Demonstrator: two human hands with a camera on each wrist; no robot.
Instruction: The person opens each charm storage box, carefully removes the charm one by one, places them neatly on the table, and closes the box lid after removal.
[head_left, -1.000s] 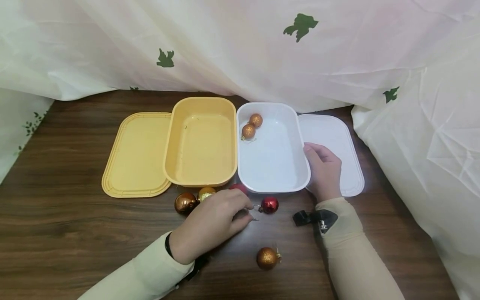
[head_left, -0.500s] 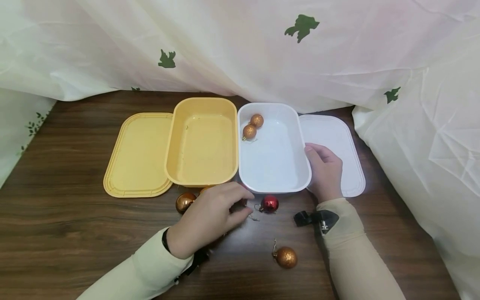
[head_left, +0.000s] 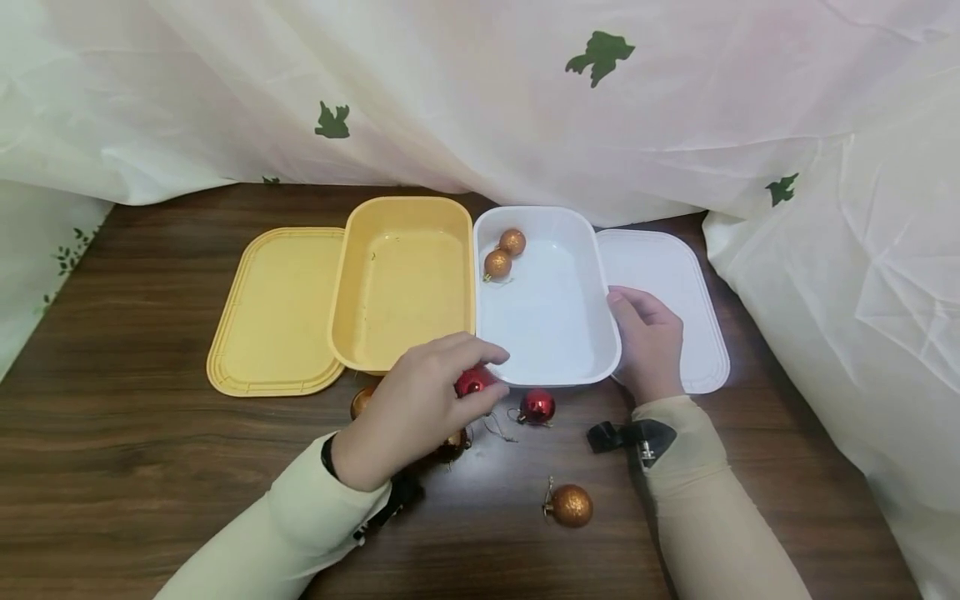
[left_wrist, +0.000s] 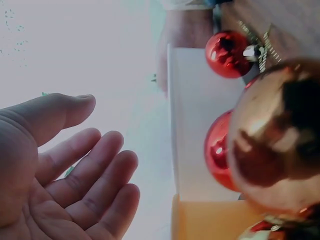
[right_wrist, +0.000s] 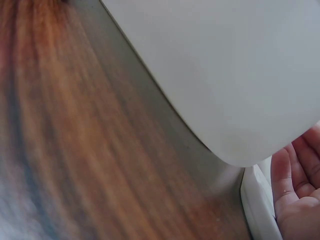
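Note:
My left hand (head_left: 420, 404) hovers over the front corner where the two boxes meet. In the left wrist view its fingers are loosely bent and hold nothing. A red bauble (head_left: 474, 382) shows between thumb and forefinger in the head view, but sits apart from them below, by the boxes. A second red bauble (head_left: 537, 407) lies in front of the white box (head_left: 551, 379). Shiny brown baubles (head_left: 453, 442) are partly hidden under my left hand. My right hand (head_left: 651, 342) rests against the white box's right side, fingers relaxed. Two glittery copper baubles (head_left: 498, 263) lie inside that box.
A yellow box (head_left: 405, 200) stands left of the white one, its yellow lid (head_left: 273, 317) beside it. The white lid (head_left: 693, 333) lies to the right. A glittery copper bauble (head_left: 572, 506) is loose near the front. White cloth (head_left: 450, 100) hangs behind and at the sides.
My left hand has risen slightly toward the boxes and its fingers have spread, uncovering a red bauble. The loose copper bauble rolled to the right. My right hand has stayed put.

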